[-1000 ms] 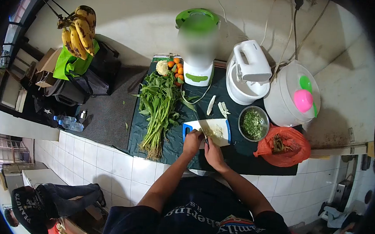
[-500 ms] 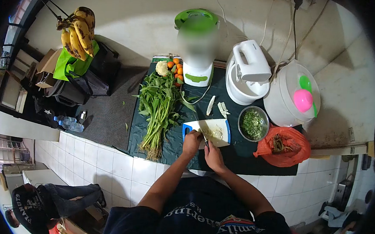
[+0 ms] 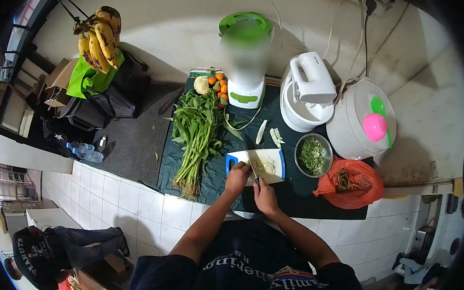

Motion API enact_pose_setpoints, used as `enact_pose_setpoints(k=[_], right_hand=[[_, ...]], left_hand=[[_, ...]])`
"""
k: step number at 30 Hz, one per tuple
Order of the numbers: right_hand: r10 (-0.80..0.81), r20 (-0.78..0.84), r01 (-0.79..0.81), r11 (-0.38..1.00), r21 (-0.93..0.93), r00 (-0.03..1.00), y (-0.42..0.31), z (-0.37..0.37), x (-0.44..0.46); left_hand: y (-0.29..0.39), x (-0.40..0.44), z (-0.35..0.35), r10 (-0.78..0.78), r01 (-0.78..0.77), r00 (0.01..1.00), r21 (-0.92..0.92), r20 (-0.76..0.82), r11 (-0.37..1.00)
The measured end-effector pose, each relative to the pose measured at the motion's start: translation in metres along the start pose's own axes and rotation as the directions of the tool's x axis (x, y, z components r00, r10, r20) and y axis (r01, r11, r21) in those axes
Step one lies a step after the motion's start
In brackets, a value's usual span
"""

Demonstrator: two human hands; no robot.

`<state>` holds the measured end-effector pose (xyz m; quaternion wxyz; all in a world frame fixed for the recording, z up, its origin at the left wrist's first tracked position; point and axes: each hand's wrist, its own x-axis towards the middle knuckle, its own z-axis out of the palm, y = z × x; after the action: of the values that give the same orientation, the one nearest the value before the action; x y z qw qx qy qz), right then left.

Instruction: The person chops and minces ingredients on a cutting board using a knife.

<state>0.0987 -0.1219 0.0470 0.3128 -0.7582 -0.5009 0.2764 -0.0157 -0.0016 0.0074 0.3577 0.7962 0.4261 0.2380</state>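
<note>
My right hand (image 3: 266, 196) is closed around the handle of a knife (image 3: 252, 166), whose thin blade points up and left across the cutting board (image 3: 277, 157). The board is white with blue ends. On its left part rests my left hand (image 3: 237, 178), fingers curled beside the blade; whatever they press or hold is hidden. Small chopped white pieces (image 3: 267, 165) lie right of the blade. Above the board are a long white piece (image 3: 262, 132) and several shorter white pieces (image 3: 276, 137). A metal bowl (image 3: 296, 162) of chopped greens stands to the right.
Leafy greens (image 3: 195, 137) lie left of the board, with cauliflower (image 3: 201, 84) and orange fruits (image 3: 223, 89) behind. A blender (image 3: 244, 87), stand mixer (image 3: 307, 109), white lidded container (image 3: 350, 120) and red plastic bag (image 3: 364, 193) surround the work area. Another person (image 3: 39, 255) is at lower left.
The knife handle and my right hand have shifted slightly, and the blade now shows more clearly over the board. My left hand stays almost in place. The whole view has shifted a little.
</note>
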Motion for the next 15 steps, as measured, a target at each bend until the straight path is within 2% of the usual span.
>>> enact_pose_setpoints(k=[1,3,9,12,15], right_hand=[[0.012,0.006,-0.012,1.0,0.001,1.0,0.002,0.003,0.001],[0.004,-0.015,-0.004,1.0,-0.018,1.0,0.005,0.009,0.005],[-0.047,-0.004,0.047,0.998,-0.029,0.999,0.01,0.012,0.024],[-0.039,0.009,0.039,0.999,-0.011,0.999,0.004,0.006,0.018],[0.011,0.027,-0.011,1.0,-0.006,1.0,0.002,0.003,0.004]], left_hand=[[0.0,-0.001,0.0,0.0,0.0,1.0,0.001,0.0,1.0],[0.0,-0.002,-0.001,0.083,-0.086,0.996,0.119,0.033,0.989],[0.004,-0.002,-0.002,0.095,-0.101,0.995,0.169,0.044,0.98],[0.001,0.002,0.0,0.013,-0.021,0.998,0.126,0.057,0.992],[0.002,0.002,-0.002,0.045,-0.046,0.999,0.062,0.031,0.997]])
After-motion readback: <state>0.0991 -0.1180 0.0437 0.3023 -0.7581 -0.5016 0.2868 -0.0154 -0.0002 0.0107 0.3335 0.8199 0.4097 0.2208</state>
